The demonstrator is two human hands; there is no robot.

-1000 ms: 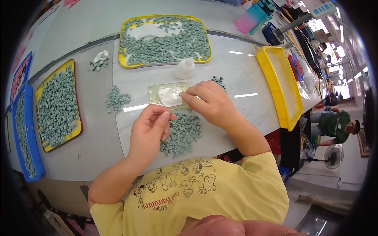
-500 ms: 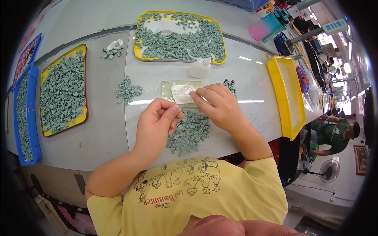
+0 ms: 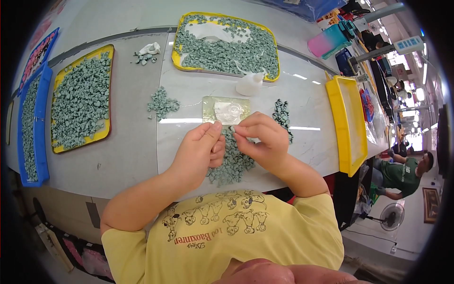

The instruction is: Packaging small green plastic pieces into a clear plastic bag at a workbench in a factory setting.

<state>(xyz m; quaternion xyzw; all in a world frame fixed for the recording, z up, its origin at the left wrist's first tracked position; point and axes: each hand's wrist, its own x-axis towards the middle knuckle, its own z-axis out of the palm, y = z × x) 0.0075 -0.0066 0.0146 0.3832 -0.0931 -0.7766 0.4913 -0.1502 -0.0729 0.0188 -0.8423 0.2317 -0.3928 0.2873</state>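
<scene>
The right hand (image 3: 265,139) is pinching a small green stone (image 3: 232,128). The left hand (image 3: 201,146) is clenching, on what I can't tell.

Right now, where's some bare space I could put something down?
Two bare bits of tabletop: between the left yellow tray and the small green pile, and between the dark green pile and the yellow bin. It's crowded by the left hand and right hand, with the big green pile below and the clear pad just beyond.
</scene>
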